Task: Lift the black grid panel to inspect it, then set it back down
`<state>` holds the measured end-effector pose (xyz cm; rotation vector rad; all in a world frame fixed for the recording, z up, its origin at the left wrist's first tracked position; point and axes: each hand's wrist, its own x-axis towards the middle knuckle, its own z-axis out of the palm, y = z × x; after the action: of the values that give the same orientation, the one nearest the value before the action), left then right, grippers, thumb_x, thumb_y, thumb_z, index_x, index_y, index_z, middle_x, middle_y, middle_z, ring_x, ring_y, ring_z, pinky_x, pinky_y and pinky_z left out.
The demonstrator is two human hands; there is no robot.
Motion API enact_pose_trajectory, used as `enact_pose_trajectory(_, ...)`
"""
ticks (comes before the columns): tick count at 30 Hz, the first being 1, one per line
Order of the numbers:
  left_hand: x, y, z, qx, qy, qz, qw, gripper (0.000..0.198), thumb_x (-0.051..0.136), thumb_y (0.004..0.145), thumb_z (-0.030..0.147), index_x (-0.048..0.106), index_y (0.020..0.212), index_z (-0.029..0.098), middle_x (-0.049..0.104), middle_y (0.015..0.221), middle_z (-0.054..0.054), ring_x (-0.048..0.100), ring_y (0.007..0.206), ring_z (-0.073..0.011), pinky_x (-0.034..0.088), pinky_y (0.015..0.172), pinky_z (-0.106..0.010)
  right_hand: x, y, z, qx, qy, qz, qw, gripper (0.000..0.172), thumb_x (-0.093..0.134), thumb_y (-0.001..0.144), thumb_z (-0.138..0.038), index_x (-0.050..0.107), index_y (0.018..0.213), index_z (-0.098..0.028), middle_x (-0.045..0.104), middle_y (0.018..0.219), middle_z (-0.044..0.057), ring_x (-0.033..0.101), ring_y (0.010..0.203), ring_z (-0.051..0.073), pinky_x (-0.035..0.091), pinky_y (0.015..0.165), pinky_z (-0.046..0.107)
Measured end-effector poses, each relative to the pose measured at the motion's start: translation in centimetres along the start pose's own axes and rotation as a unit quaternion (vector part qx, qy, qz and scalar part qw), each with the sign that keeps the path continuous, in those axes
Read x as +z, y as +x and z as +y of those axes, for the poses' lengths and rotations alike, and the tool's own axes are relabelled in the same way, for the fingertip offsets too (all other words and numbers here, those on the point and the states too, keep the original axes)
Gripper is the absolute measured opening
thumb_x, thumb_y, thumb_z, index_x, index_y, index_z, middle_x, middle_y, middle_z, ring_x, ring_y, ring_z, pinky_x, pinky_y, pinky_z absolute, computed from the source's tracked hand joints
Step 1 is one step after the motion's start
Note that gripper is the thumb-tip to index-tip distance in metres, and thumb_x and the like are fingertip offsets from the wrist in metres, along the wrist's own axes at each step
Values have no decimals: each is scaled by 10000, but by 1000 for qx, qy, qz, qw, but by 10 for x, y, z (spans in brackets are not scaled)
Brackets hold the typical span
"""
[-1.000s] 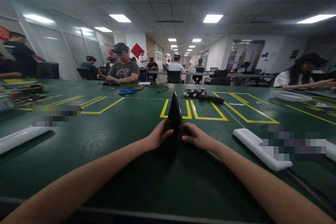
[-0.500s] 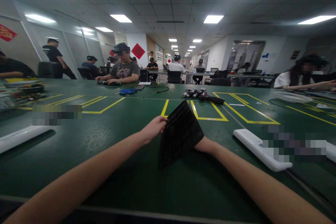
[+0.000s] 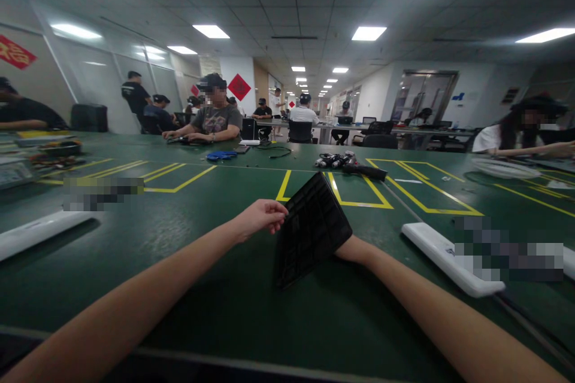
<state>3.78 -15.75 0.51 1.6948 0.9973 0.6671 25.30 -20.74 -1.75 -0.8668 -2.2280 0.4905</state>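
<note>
A flat black tray (image 3: 314, 230) with a grid of square compartments is held tilted above the green table (image 3: 179, 263). My right hand (image 3: 353, 248) grips it from behind at its lower right edge; most of those fingers are hidden by it. At the tray's upper left edge is my left hand (image 3: 265, 215), its fingers curled together in a pinch. Whether anything small is between these fingertips I cannot make out, nor whether they touch the tray.
White power strips lie left (image 3: 42, 233) and right (image 3: 451, 257). Beyond the tray are yellow tape outlines, a bundle of dark cables (image 3: 336, 160), a black cylinder (image 3: 366, 172) and a blue item (image 3: 221, 156). A person (image 3: 215, 111) sits across the table, another (image 3: 525, 128) at the right.
My left hand has drawn slightly back from the tray's edge, its fingers more curled. The tray stays in my right hand at nearly the same tilt. A person in the background has walked rightward.
</note>
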Motion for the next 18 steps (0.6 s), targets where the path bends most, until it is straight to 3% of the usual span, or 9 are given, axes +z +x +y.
enact_pose_trajectory(3,6,-1,-1,55,109,0,993,134,526,710,224,549,804,133,524,593,18,518,543,-107,402,480,-212,0,1,-1,-5,6,-4,1000,299,461,822,-321,599,1054,-192,603,1131,64,550,1027,204,422,947,358)
enact_pose_trajectory(6,11,-3,-1,120,226,13,967,95,494,723,193,547,783,141,526,615,12,511,561,-108,404,516,-212,1,1,-1,-2,12,-3,1000,292,474,815,-322,610,1032,-183,614,1104,69,560,998,203,432,933,356)
enact_pose_trajectory(8,13,-6,0,164,306,16,938,101,471,739,173,553,788,141,544,663,-6,514,595,-115,409,555,-221,1,1,-1,5,17,5,1000,288,487,806,-318,613,1026,-181,614,1102,70,559,998,205,433,932,355)
enact_pose_trajectory(11,14,-14,4,244,427,10,871,154,425,772,147,563,840,142,574,778,-50,532,711,-153,415,655,-264,3,1,-2,16,25,18,999,295,493,800,-312,603,1045,-189,603,1123,66,547,1023,208,426,941,362)
enact_pose_trajectory(13,13,-18,6,289,462,-3,838,186,397,796,141,560,886,144,578,852,-72,529,796,-174,406,724,-291,4,1,-3,14,26,17,999,303,478,808,-315,594,1058,-190,593,1140,67,541,1034,209,420,947,372)
enact_pose_trajectory(15,13,-19,6,296,437,-6,850,195,387,814,153,550,921,151,579,882,-73,528,822,-171,405,743,-292,5,2,-3,4,21,13,1000,316,472,811,-334,590,1064,-184,585,1150,75,531,1049,214,409,956,381)
enact_pose_trajectory(18,13,-12,-1,221,325,9,920,147,433,808,212,540,891,155,581,798,-42,541,722,-140,424,653,-253,5,2,-3,-13,16,9,1000,342,467,814,-365,583,1078,-180,581,1156,84,525,1059,217,398,964,383)
